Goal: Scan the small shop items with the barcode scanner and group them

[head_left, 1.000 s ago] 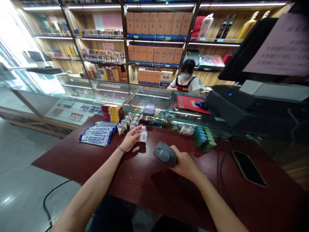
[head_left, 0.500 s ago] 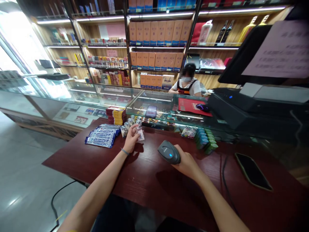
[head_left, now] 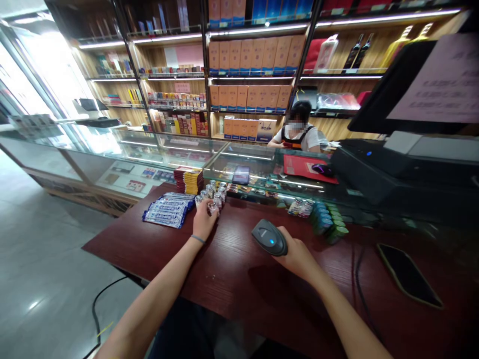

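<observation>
My right hand (head_left: 294,252) is closed round the handle of a dark grey barcode scanner (head_left: 268,237), held above the table with a blue light lit on top. My left hand (head_left: 205,219) is at the front of a cluster of small jars (head_left: 220,192) with silvery lids. Its fingers are wrapped round one small jar (head_left: 213,207), which stands among the others. Left of that hand lie several blue and silver packets (head_left: 166,212), fanned out. Behind them rises a stack of red and yellow packs (head_left: 189,180).
The dark red table (head_left: 232,269) meets a glass counter (head_left: 258,154). Two colourful jars (head_left: 300,207), green and blue tubes (head_left: 329,222) and a phone (head_left: 409,274) lie to the right. A monitor (head_left: 392,85) stands right. Behind the counter sits a person (head_left: 299,132).
My left hand has brought its jar down and back against the cluster; before, it was tilted to the right of it. The scanner stays in my right hand. The view has shifted slightly left.
</observation>
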The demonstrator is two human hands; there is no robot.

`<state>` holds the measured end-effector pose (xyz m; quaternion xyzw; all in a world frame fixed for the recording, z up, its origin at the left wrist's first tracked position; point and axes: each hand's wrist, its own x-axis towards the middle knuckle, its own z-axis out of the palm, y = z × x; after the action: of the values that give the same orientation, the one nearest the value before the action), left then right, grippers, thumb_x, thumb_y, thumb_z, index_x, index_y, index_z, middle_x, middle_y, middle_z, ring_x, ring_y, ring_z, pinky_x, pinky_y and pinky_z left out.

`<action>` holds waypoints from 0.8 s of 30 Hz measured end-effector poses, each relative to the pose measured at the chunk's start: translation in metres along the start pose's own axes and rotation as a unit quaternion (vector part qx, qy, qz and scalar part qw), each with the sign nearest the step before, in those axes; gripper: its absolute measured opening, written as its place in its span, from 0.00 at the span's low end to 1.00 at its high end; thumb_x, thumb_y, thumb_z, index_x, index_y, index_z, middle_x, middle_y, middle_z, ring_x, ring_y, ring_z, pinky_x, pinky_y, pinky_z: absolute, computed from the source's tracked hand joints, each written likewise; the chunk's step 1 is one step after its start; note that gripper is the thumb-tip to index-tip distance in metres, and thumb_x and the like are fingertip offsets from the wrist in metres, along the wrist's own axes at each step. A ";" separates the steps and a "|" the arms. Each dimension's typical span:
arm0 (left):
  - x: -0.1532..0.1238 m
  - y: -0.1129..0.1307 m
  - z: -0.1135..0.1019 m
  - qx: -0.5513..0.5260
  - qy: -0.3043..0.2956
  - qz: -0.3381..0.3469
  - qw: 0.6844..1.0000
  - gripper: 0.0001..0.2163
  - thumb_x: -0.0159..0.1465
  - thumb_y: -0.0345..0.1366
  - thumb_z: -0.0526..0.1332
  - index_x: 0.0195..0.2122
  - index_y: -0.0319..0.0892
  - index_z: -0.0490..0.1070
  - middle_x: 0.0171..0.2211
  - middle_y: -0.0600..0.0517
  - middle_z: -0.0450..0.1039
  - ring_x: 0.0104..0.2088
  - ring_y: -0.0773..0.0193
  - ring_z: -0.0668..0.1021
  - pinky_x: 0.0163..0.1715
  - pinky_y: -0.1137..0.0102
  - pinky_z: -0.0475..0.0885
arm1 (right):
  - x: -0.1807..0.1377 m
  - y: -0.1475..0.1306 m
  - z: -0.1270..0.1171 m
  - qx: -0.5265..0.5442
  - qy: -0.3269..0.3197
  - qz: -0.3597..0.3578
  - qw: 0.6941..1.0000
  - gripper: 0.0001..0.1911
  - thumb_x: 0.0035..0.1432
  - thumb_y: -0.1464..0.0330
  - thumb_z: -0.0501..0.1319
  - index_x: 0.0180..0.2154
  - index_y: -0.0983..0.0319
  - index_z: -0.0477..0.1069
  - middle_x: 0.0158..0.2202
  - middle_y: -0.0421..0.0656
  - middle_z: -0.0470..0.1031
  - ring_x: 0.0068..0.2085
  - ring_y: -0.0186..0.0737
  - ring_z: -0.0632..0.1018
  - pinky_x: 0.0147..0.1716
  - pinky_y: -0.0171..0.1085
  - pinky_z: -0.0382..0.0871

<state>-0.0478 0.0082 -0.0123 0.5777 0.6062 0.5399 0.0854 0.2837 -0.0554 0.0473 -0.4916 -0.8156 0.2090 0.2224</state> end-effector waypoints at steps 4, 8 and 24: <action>-0.001 -0.003 0.000 0.042 -0.020 0.033 0.998 0.19 0.59 0.34 0.68 0.52 0.45 0.69 0.48 0.45 0.72 0.50 0.51 0.76 0.54 0.56 0.71 | 0.000 0.002 0.002 -0.013 0.007 0.002 1.000 0.21 0.52 0.66 0.63 0.47 0.53 0.59 0.36 0.44 0.83 0.38 0.58 0.85 0.31 0.37 0.67; -0.005 -0.001 -0.006 0.056 -0.050 0.053 0.996 0.22 0.61 0.33 0.65 0.57 0.46 0.67 0.51 0.44 0.71 0.51 0.51 0.75 0.55 0.56 0.71 | 0.000 0.004 0.003 -0.017 0.003 0.002 1.000 0.21 0.53 0.66 0.63 0.48 0.53 0.59 0.36 0.44 0.83 0.38 0.58 0.85 0.30 0.37 0.66; -0.003 -0.003 -0.002 0.065 -0.041 0.044 0.996 0.23 0.61 0.27 0.62 0.58 0.45 0.66 0.51 0.43 0.67 0.50 0.52 0.75 0.55 0.55 0.72 | 0.000 0.005 0.001 -0.024 -0.004 0.003 1.000 0.20 0.55 0.64 0.61 0.48 0.53 0.58 0.37 0.43 0.82 0.40 0.60 0.85 0.31 0.38 0.68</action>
<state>-0.0502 0.0058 -0.0153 0.6296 0.6098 0.4790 0.0485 0.2867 -0.0533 0.0435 -0.4987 -0.8196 0.1921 0.2064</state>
